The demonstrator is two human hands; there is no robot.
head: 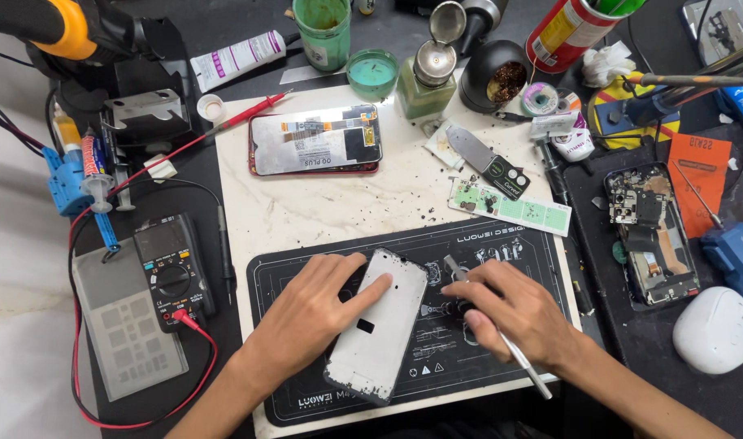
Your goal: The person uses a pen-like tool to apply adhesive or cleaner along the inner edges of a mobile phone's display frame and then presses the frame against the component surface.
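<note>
Pressing your open left hand [319,305] on the silver phone frame [378,325], your right hand [514,313] gripped a metal tool [501,337] above the black mat [485,244].

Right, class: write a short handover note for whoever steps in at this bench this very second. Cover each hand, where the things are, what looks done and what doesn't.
Left hand: flat on the silver phone frame, pinning it to the black work mat.
Right hand: gripping a thin metal tool, tip beside the frame's right edge.
Red phone lies face down with its back cover off, on the white slab above the mat; another opened phone is at right; multimeter at left.
Done: the frame lies separate on the mat.
Left: nothing is fitted to the frame yet; both phones are open.
</note>
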